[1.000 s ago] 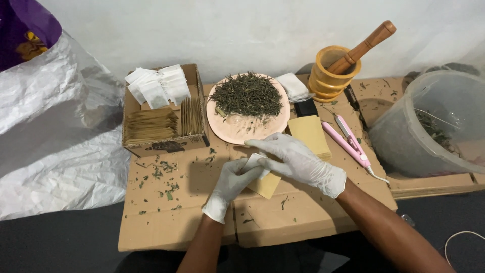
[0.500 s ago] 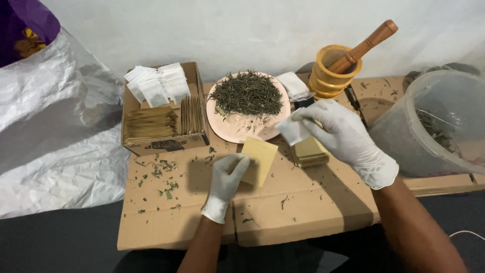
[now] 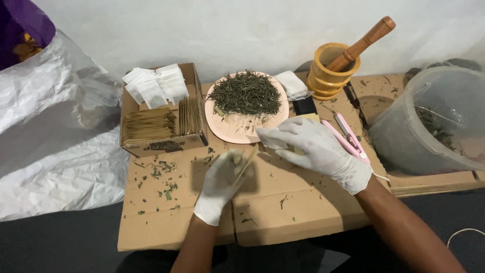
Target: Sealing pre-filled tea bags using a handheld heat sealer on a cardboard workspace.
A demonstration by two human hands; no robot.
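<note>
Left grip (image 3: pixel 222 178) pinches tan envelope (image 3: pixel 246 163) edge-up; right grip (image 3: pixel 308 144), palm down, clasps white sachet (image 3: pixel 267 137).

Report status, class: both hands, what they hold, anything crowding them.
Left hand grips tan envelope edge-on. Right hand pinches white sachet beside it. Pink plate of dried leaves sits close behind; pink sealer at right.

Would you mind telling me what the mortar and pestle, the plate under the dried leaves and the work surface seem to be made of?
The mortar and pestle look like turned wood: warm tan and brown, matte, ringed grooves. The plate seems smooth, pale pink plastic or ceramic; the faint sheen leaves it open. The work surface is flattened corrugated cardboard, brown and matte, with fold seams.
</note>
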